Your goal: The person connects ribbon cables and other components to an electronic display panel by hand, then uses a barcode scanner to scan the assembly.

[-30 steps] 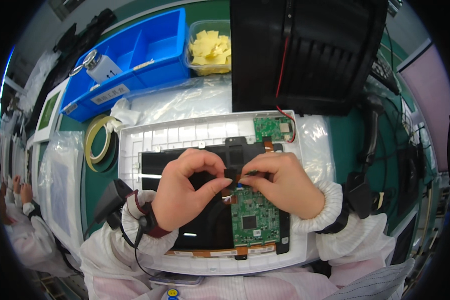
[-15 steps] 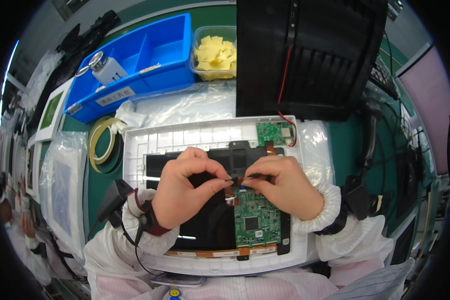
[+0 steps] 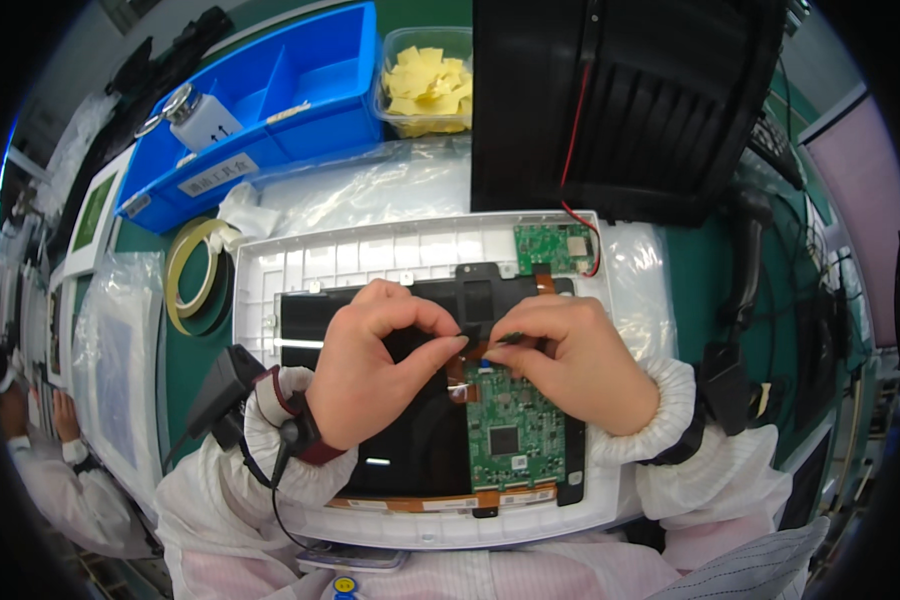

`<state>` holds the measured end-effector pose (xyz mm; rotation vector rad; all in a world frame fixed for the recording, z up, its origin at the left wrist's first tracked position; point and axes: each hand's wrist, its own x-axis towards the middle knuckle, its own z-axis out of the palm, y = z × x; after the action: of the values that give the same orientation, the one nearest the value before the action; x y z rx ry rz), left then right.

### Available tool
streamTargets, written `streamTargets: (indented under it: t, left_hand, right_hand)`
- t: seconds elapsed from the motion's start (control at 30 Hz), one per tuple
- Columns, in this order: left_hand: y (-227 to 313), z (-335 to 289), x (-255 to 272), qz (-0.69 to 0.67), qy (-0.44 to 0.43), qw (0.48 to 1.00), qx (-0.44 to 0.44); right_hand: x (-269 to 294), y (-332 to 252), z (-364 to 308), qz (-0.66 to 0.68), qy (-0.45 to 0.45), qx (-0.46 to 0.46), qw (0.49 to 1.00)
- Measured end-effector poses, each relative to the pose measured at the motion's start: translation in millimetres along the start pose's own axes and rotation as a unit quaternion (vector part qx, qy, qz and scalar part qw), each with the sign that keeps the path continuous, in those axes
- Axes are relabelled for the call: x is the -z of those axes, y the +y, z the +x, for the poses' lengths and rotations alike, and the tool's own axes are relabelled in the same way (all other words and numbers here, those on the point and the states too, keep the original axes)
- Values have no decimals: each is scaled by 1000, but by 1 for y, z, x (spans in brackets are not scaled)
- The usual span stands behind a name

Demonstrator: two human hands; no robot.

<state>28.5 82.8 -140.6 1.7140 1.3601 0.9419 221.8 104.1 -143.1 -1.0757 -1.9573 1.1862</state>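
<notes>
My left hand (image 3: 375,365) is closed in a pinch, thumb and forefinger together over the top of the green circuit board (image 3: 517,430). At its fingertips shows a small dark piece, too small to name. Beside it my right hand (image 3: 575,360) pinches another small dark thing (image 3: 511,339), its kind unclear. Just below the fingertips are a blue-edged connector (image 3: 485,364) and an orange-brown flat cable (image 3: 457,385). The board lies on a dark display panel (image 3: 405,445), inside a white plastic housing (image 3: 320,262). Part of the panel is hidden under my hands.
A smaller green board (image 3: 545,248) sits at the housing's far edge, a red wire running to a large black casing (image 3: 630,120). Behind are a blue divided bin (image 3: 300,130) with a white pump bottle (image 3: 205,122) and a tub of yellow paper pieces (image 3: 425,85). Tape rolls (image 3: 192,275) lie left.
Both hands stay pinched close together above the board, their fingertips barely shifted. The view has moved slightly, so the bin and housing sit higher in the picture.
</notes>
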Motion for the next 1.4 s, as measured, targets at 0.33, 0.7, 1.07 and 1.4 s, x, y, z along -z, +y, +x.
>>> streamTargets:
  t: [0.33, 0.7, 1.07, 1.4]
  left_hand:
    - [-4, -1, -2, 21, -23, 999, -28]
    - [-3, 0, -2, 28, -24, 999, -34]
    - [-5, -2, -5, 54, -10, 998, -18]
    - [-6, -1, -11, 70, -4, 997, -13]
  right_hand:
    - [1, 1, -1, -7, -20, -1, 1000]
    - [2, -2, 0, -9, -18, -13, 1000]
    - [0, 1, -1, 5, -29, -22, 999]
    - [0, 3, 0, 5, -16, 1, 1000]
